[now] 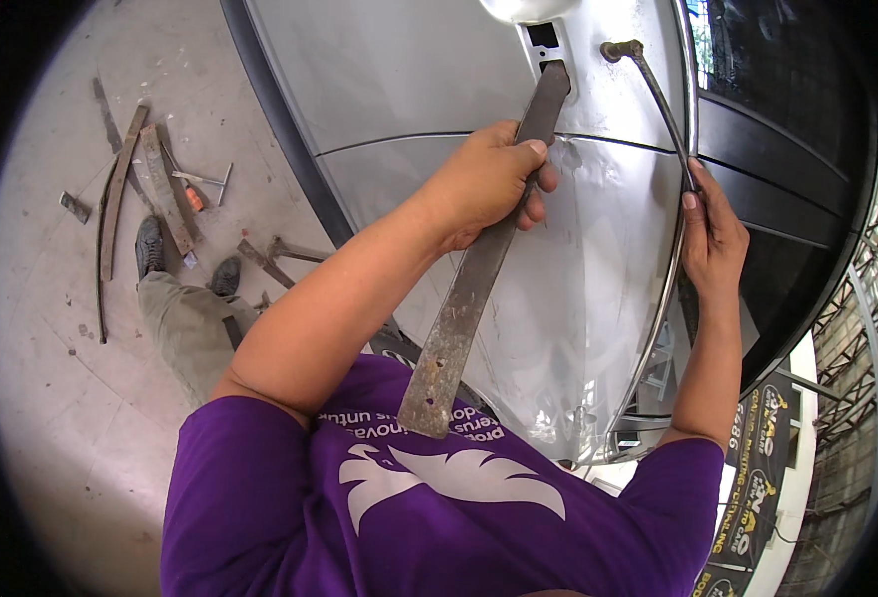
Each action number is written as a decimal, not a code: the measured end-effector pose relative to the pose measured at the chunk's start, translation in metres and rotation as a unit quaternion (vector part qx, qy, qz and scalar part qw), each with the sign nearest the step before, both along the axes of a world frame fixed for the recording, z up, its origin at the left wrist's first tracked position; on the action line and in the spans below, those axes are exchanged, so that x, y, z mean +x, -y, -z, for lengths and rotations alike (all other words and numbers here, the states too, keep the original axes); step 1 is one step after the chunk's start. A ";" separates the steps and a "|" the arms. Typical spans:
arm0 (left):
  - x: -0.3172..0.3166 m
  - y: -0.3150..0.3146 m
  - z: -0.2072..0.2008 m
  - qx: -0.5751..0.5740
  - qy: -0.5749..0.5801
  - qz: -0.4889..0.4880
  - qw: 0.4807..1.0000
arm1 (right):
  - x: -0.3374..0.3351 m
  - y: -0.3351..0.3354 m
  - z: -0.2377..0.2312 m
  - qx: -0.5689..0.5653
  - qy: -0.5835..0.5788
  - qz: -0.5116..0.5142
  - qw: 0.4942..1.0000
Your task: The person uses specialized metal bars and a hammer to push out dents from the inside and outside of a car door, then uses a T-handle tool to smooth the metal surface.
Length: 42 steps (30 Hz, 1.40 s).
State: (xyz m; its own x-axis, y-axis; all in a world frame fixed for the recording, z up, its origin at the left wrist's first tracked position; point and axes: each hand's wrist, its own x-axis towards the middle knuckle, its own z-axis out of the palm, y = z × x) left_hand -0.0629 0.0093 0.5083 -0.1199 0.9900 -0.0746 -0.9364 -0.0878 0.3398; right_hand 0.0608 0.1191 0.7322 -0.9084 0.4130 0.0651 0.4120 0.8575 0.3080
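My left hand (494,184) is closed around a long, worn flat metal bar (469,298). The bar's upper end sits at the handle opening (544,38) of a silver car door (409,85); how far it goes in is hidden. Its lower end, with small holes, slants toward my chest. My right hand (715,234) grips the thin dark handle of a hammer (622,50), near the window edge. The hammer's head is over the door skin, to the right of the opening; whether it touches the metal I cannot tell. Uneven reflections and a crease mark the panel below the bar.
On the concrete floor at left lie several flat bars (165,189), an orange-handled tool (194,199), a T-handled tool (224,185) and a small dark block (75,207). My shoe (150,247) is beside them. Dark window glass (768,129) and chrome trim border the door at right.
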 end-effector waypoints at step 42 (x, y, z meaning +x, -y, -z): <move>-0.018 0.002 0.016 0.033 -0.051 0.049 0.997 | -0.008 -0.016 -0.018 0.033 0.072 -0.043 0.996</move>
